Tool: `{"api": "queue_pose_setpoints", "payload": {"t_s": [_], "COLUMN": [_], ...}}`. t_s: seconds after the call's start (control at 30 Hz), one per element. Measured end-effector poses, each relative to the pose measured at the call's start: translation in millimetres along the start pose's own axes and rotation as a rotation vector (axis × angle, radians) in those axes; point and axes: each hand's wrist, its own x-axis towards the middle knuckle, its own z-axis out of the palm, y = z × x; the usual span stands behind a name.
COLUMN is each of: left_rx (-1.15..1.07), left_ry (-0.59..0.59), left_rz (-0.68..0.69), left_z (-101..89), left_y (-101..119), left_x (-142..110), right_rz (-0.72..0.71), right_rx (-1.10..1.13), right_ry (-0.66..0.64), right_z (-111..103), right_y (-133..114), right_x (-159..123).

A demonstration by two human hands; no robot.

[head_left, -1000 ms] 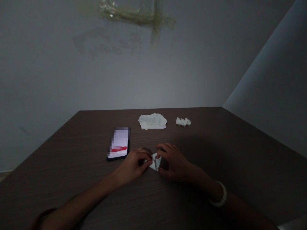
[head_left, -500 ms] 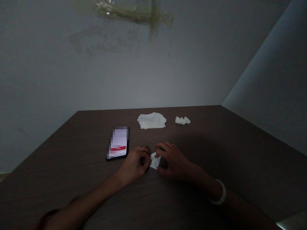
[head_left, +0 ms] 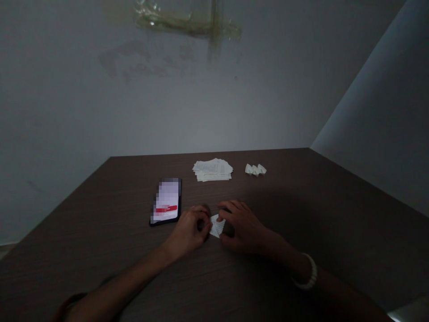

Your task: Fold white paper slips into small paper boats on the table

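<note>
A small folded piece of printed paper (head_left: pixel 217 226) lies on the dark wooden table between my two hands. My left hand (head_left: pixel 191 227) pinches its left edge, thumb and fingertips closed together there. From the right, my right hand (head_left: pixel 241 227) arches over the paper, with the index fingertip pressed on its upper part and the thumb at its lower right edge. Fold lines and printed stripes show on the paper's visible face. Its left corner is hidden behind my left fingertips.
A phone (head_left: pixel 166 200) with a lit, partly blurred screen lies left of my hands. Behind them is a stack of printed paper slips (head_left: pixel 213 170). Several small folded white paper pieces (head_left: pixel 255 169) stand to its right. The wall (head_left: pixel 214 107) rises behind the table (head_left: pixel 134 172).
Both hands and the paper keep nearly the same position and hold. The whole view has shifted very slightly.
</note>
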Motion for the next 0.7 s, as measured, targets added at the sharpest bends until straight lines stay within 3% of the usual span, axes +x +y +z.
{"api": "queue_pose_setpoints", "payload": {"t_s": [0.27, 0.7], "left_rx": [0.023, -0.036], "left_ry": [0.014, 0.014], "left_rz": [0.045, 0.025], "left_z": [1.3, -4.0], "left_y": [-4.9, 5.7], "left_x": [-1.3, -3.1], "right_rz": [0.026, 0.034], "right_rx": [0.010, -0.010], "right_ry": [-0.002, 0.074], "right_z": [0.2, 4.3], "right_y": [-2.5, -4.3], "right_x": [1.5, 0.7]}}
